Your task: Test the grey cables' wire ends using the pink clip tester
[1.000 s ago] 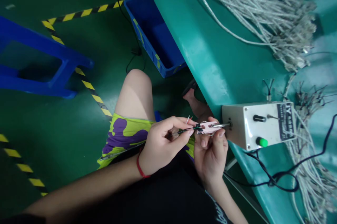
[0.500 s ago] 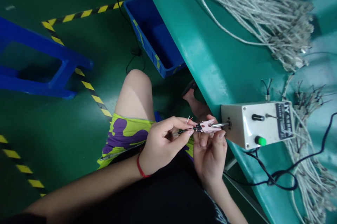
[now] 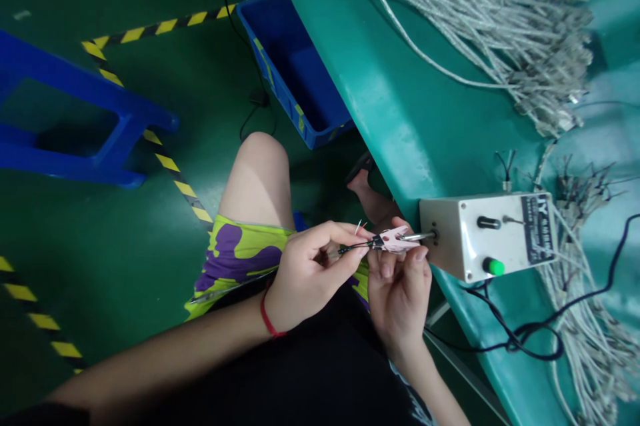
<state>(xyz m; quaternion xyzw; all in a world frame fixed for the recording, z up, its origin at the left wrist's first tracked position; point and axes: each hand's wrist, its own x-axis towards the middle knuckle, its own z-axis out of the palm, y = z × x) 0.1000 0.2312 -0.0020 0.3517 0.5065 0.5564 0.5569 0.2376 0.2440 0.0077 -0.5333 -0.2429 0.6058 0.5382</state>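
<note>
My left hand [image 3: 313,269], a red band at its wrist, pinches thin black wires [image 3: 356,248] between thumb and forefinger. Bare red and white wire ends [image 3: 361,229] stick up by its fingertips. The black wires run into the narrow end of a pale pink clip [image 3: 393,240] with a forked far end. From below, my right hand [image 3: 400,286] has its fingers curled around this clip, thumb at the forked side. A metal rod [image 3: 419,237] extends from a white machine box [image 3: 445,239] into the fork. The box carries a green button [image 3: 494,267] and a black switch [image 3: 489,223].
On the green table [image 3: 380,113] lies a large bundle of silvery braided cables [image 3: 465,19], with another pile [image 3: 595,346] behind the box. A black cord [image 3: 530,339] loops by the table edge. A blue bin [image 3: 293,66] and a blue stool [image 3: 100,106] stand on the floor.
Almost nothing differs. Both hands keep the same hold at the rod; the view has shifted very slightly.
</note>
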